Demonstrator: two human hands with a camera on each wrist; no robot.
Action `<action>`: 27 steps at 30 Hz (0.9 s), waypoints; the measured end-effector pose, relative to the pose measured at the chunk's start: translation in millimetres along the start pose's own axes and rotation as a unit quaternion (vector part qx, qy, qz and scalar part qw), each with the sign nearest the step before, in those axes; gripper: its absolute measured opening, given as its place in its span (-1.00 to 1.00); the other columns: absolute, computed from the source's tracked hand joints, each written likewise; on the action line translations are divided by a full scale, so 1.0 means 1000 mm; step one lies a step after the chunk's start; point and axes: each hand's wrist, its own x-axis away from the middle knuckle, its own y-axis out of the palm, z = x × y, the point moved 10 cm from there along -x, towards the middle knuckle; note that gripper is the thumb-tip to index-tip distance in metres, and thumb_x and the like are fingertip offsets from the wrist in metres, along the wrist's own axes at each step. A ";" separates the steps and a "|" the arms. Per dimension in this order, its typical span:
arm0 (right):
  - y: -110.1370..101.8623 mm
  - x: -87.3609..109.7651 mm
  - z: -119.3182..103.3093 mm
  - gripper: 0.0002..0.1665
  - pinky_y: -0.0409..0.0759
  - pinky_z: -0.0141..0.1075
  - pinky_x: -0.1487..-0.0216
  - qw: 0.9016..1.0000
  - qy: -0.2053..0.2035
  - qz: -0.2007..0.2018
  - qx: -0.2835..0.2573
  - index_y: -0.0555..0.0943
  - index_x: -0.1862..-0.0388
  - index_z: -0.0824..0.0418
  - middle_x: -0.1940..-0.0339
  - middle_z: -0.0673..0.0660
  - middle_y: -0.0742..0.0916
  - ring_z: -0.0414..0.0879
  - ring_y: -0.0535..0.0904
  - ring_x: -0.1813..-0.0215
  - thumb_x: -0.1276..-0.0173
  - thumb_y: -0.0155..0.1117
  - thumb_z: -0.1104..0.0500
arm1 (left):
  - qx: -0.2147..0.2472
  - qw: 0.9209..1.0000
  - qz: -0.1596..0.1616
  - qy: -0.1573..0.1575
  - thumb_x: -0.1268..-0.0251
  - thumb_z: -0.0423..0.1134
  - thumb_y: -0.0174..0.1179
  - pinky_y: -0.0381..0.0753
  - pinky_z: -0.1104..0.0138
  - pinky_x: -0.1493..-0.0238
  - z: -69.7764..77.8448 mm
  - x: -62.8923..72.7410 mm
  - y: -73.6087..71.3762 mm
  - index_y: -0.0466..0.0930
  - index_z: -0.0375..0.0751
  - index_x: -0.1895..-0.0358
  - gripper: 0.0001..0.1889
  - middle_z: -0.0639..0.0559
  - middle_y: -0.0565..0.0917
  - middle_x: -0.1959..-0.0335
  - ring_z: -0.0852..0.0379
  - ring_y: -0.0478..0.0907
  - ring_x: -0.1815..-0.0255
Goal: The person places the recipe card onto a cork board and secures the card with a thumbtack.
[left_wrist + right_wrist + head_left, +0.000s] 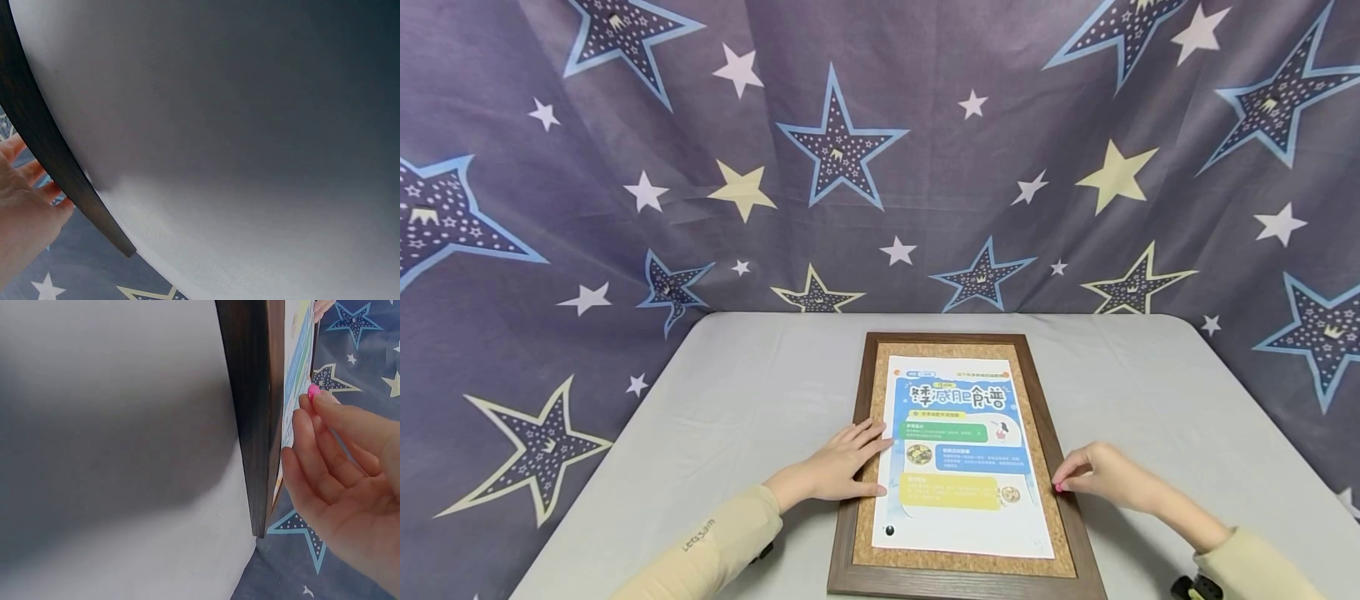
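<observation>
A printed poster [955,533] lies on a cork board [1063,565] with a dark wooden frame [970,582]. My left hand [838,467] rests over the frame's left side, fingers spread, fingertips reaching the poster's left edge. In the left wrist view part of this hand [28,215] is hidden behind the frame [53,147]. At the frame's right side my right hand [1108,477] pinches a small pink push pin [314,391] between thumb and index finger. A black push pin [890,531] sits at the poster's lower left corner, and orange pins [897,372] at its upper corners.
A grey-white cloth covers the table [760,375] around the board. Behind it hangs a dark curtain [865,242] with star prints. Dark wrist devices [1197,588] show by both sleeves.
</observation>
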 end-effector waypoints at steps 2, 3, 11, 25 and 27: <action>0.003 0.000 -0.001 -0.93 0.54 -0.41 0.31 1.000 0.005 -0.007 -0.001 0.66 0.47 0.28 0.47 0.02 0.70 -0.32 0.56 0.38 -0.07 0.24 0.31 | 0.000 1.000 0.001 0.001 -0.16 0.23 -0.04 -0.08 0.01 -0.30 0.000 0.000 0.000 0.12 -0.14 -0.33 -0.25 -0.14 0.02 -0.38 -0.12 -0.15 -0.38; 0.005 0.000 -0.002 -0.93 0.54 -0.41 0.31 1.000 0.004 -0.011 0.000 0.66 0.47 0.27 0.47 0.01 0.70 -0.32 0.56 0.38 -0.07 0.25 0.29 | 0.000 1.000 0.001 0.002 -0.16 0.23 -0.04 -0.08 0.01 -0.30 0.000 0.000 0.000 0.12 -0.14 -0.33 -0.25 -0.14 0.02 -0.38 -0.12 -0.15 -0.38; 0.018 0.002 -0.011 -0.93 0.55 -0.41 0.33 0.999 -0.017 -0.043 -0.022 0.66 0.46 0.25 0.47 0.01 0.71 -0.30 0.57 0.39 -0.08 0.26 0.25 | 0.000 1.000 0.002 0.001 -0.16 0.23 -0.04 -0.08 0.01 -0.30 0.001 0.001 -0.001 0.12 -0.14 -0.33 -0.25 -0.15 0.02 -0.37 -0.12 -0.15 -0.38; 0.034 0.002 -0.018 -0.95 0.58 -0.39 0.40 0.992 -0.030 -0.079 -0.090 0.65 0.49 0.33 0.49 0.08 0.71 -0.25 0.61 0.44 -0.06 0.24 0.36 | 0.001 1.000 0.000 -0.002 -0.15 0.24 -0.04 -0.09 0.02 -0.30 0.000 0.000 0.000 0.12 -0.13 -0.33 -0.25 -0.14 0.03 -0.37 -0.11 -0.15 -0.38; 0.036 0.002 -0.019 -0.95 0.57 -0.39 0.42 0.992 -0.036 -0.080 -0.090 0.65 0.49 0.33 0.50 0.07 0.71 -0.26 0.60 0.46 -0.06 0.25 0.36 | 0.002 1.000 0.000 -0.003 -0.15 0.24 -0.04 -0.09 0.02 -0.30 0.000 0.000 0.000 0.11 -0.12 -0.33 -0.25 -0.14 0.02 -0.38 -0.11 -0.15 -0.38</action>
